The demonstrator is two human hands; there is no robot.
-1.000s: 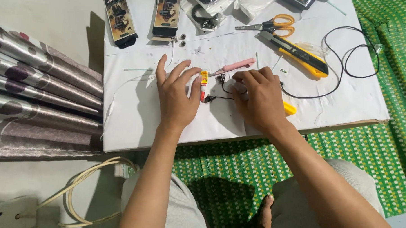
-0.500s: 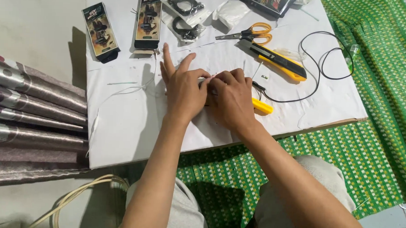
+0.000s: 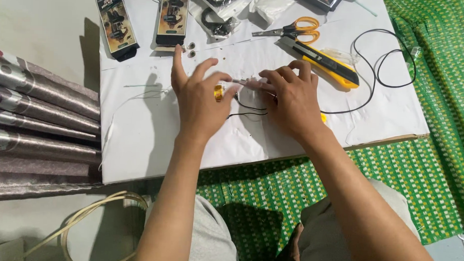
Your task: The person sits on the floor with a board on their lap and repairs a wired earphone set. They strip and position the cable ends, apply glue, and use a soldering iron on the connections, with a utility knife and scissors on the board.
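Note:
My left hand (image 3: 198, 99) rests on the white sheet (image 3: 139, 142), thumb and forefinger pinching a small orange part (image 3: 219, 92). Thin black wires (image 3: 247, 111) run from that part across the sheet between my hands. Just to the right, my right hand (image 3: 290, 99) has its fingertips closed on a slim pink-handled tool (image 3: 248, 83), whose tip points left toward the orange part. A yellow piece (image 3: 323, 118) peeks out from under my right wrist. The rest of the tool is hidden by my fingers.
Orange-handled scissors (image 3: 293, 28), a yellow and black utility knife (image 3: 322, 59) and a looped black cable (image 3: 383, 69) lie at the back right. Two dark boxes (image 3: 116, 22) and bagged black parts (image 3: 218, 19) sit at the back. Shiny rolls (image 3: 37, 113) lie left, a green mat (image 3: 437, 153) right.
My hands, pressed together half a second ago, have come slightly apart, uncovering the orange part and black wires. The pink tool that lay on the sheet is now in my right hand.

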